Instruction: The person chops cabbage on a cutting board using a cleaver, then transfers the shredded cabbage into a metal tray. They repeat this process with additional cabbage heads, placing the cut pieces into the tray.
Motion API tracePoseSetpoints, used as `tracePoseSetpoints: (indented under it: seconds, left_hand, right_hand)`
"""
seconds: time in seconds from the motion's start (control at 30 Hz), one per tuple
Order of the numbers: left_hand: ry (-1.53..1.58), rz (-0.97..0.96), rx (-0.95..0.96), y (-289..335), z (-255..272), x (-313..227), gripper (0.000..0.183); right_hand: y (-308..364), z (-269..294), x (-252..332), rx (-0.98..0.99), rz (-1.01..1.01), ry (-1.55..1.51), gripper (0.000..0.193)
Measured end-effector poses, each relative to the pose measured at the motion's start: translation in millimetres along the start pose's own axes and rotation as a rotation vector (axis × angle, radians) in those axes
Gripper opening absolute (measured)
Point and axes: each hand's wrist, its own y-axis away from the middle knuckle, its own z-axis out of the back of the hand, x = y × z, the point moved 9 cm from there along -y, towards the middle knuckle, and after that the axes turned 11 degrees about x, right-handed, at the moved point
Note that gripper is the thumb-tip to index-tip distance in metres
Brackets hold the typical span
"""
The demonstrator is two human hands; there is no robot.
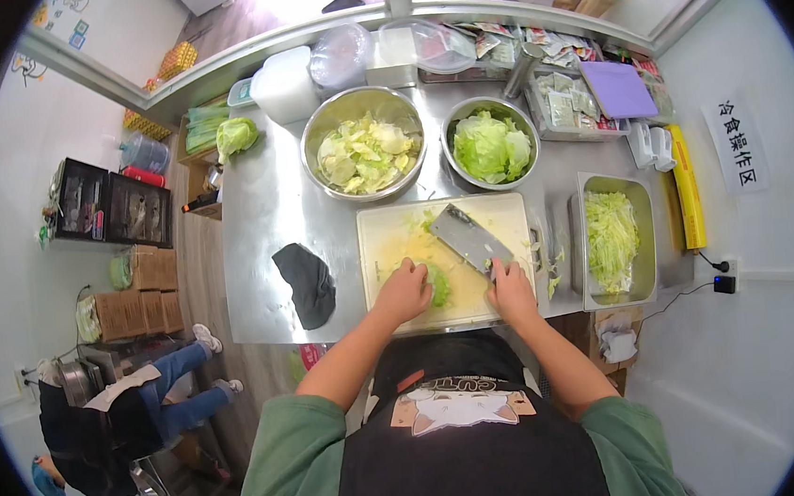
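Observation:
My right hand [512, 291] is wrapped round the handle of a cleaver [468, 236]. Its broad blade points away to the upper left, over the cream cutting board [378, 226]. My left hand [403, 293] is curled against a small bunch of green lettuce [438, 285] near the board's front edge. Pale cut bits are scattered on the board, and the tips of my left fingers are partly hidden. Beyond the board, a steel bowl [311, 166] holds torn pale lettuce, and a smaller steel bowl [451, 161] holds leafier green lettuce. To the right, shredded lettuce [612, 234] fills a deep steel pan [646, 269].
A black cloth [307, 286] lies left of the board. A lettuce head [236, 137] sits at the table's far left corner. Plastic containers [286, 86] and sachet bins [578, 105] line the back; a yellow box [686, 185] stands at right. Another person [101, 430] works at lower left.

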Motion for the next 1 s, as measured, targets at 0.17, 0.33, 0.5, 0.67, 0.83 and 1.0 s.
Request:
tracePoseSetpoints:
  seconds: [0.17, 0.33, 0.5, 0.67, 0.83, 1.0]
  left_hand:
    - [-0.237, -0.044, 0.175, -2, 12, -20, 0.028]
    - [-0.236, -0.104, 0.135, 0, 13, -18, 0.041]
    - [-0.025, 0.055, -0.111, 0, 2, -6, 0.041]
    - [-0.03, 0.043, -0.004, 1, 20, -20, 0.034]
    - [-0.035, -0.07, 0.097, -14, -2, -8, 0.023]
    - [-0.049, -0.158, 0.121, -22, -10, -10, 0.022]
  right_hand:
    - [24, 20, 15, -0.05, -0.033, -0.326, 0.043]
    - [42, 14, 22, 0.029, -0.014, -0.473, 0.04]
    - [54, 17, 21, 0.025, -0.022, -0.461, 0.041]
    - [58, 27, 24, -0.034, -0.015, -0.473, 0.039]
    - [53, 37, 55, 0.085, -0.021, -0.536, 0.026]
    - [58, 27, 64, 0.242, -0.096, -0.418, 0.02]
